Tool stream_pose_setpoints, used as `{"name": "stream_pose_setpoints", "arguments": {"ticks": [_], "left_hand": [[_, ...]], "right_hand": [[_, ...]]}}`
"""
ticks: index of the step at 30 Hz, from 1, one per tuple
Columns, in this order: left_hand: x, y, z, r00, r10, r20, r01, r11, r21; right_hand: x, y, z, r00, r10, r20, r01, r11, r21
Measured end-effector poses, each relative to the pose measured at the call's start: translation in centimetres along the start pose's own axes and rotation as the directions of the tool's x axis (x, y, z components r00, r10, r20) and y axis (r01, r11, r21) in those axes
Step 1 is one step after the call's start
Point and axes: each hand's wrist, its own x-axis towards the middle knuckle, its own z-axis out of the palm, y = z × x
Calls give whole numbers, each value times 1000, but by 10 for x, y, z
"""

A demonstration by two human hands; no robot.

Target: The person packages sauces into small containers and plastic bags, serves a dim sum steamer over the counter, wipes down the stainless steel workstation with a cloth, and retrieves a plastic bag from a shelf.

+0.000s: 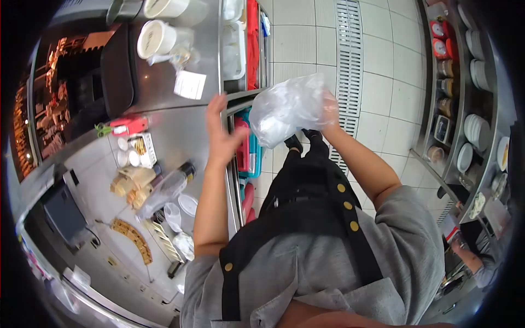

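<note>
A clear plastic bag point(287, 109), crumpled and puffed out, hangs in front of my body above the tiled floor. My right hand point(330, 111) grips its right side; the fingers are partly hidden behind the film. My left hand point(223, 134) is raised at the counter's edge, fingers and thumb spread, holding nothing. A gap separates it from the bag. Whether the bag has anything inside, I cannot tell.
On the steel counter point(180, 121) to my left are white tubs point(156, 39), a paper slip point(190, 85) and red-handled scissors point(128, 126). Open drawers point(234, 54) jut out beneath. Shelves with stacked plates point(477, 130) line the right, where another person's arm point(467, 257) shows.
</note>
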Motion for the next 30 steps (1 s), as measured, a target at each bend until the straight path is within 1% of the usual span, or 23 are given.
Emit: {"name": "stream_pose_setpoints", "arguments": {"ticks": [1,2,3,4,5,6,7,8,9,10,12,13,14,16,18,19,21,22,23,25,26,28,30], "left_hand": [[7,48,5,961,261,91,-275,929,248],[6,71,12,948,258,188,-285,949,133],[6,87,15,928,298,223,-335,931,147],[9,75,12,932,297,208,-329,933,146],[13,54,14,974,127,186,-128,992,-7],[13,43,12,980,-40,193,72,984,-165],[13,45,6,984,-27,177,59,983,-176],[13,47,0,997,-35,72,51,973,-227],[12,50,-5,998,-49,-33,38,960,-277],[7,61,-10,998,-44,-48,29,958,-286],[-8,80,-17,992,-112,57,125,940,-316],[-11,78,-17,993,-108,48,117,940,-320],[-12,74,-16,999,-40,2,38,937,-346],[-15,78,-24,997,36,-63,-57,929,-366],[-23,83,-38,999,-37,-39,18,913,-408],[-28,87,-42,998,-36,-55,10,914,-406],[-36,97,-50,963,107,-247,-178,942,-285],[-44,112,-58,959,111,-262,-185,942,-281],[-55,129,-66,905,375,-200,-338,920,196],[-70,137,-72,825,564,47,-495,679,543],[-73,127,-73,827,560,41,-488,682,545],[-78,86,-81,747,636,192,-593,508,625],[-81,70,-87,711,668,220,-630,466,622]], "right_hand": [[-5,-20,5,999,38,7,-35,972,-233],[-11,-40,10,997,76,13,-62,889,-454],[-23,-92,29,989,121,85,-51,817,-575],[-36,-122,42,974,173,145,-27,729,-684],[-37,-115,30,938,155,309,172,567,-806],[-34,-115,19,935,154,320,186,556,-810],[-25,-120,11,865,320,386,171,536,-827],[-21,-124,5,766,477,431,158,510,-845],[-20,-140,6,688,579,438,127,498,-858],[-25,-154,11,689,576,441,142,489,-861],[-41,-178,29,784,85,615,321,792,-519],[-42,-199,43,780,82,621,330,788,-519],[-43,-224,58,775,191,603,43,935,-351],[-39,-238,74,731,288,619,-246,957,-155],[-28,-227,86,587,295,754,157,872,-464],[-30,-220,95,629,324,706,135,849,-510],[-32,-207,109,608,304,733,86,893,-442],[-32,-204,114,597,288,749,21,927,-373],[-34,-202,119,581,305,755,-17,931,-364],[-51,-225,133,559,345,754,-44,920,-389],[-58,-232,137,545,385,745,-79,908,-412],[-50,-207,129,518,446,730,-132,885,-447],[-45,-191,117,532,470,705,-363,878,-312]]}}
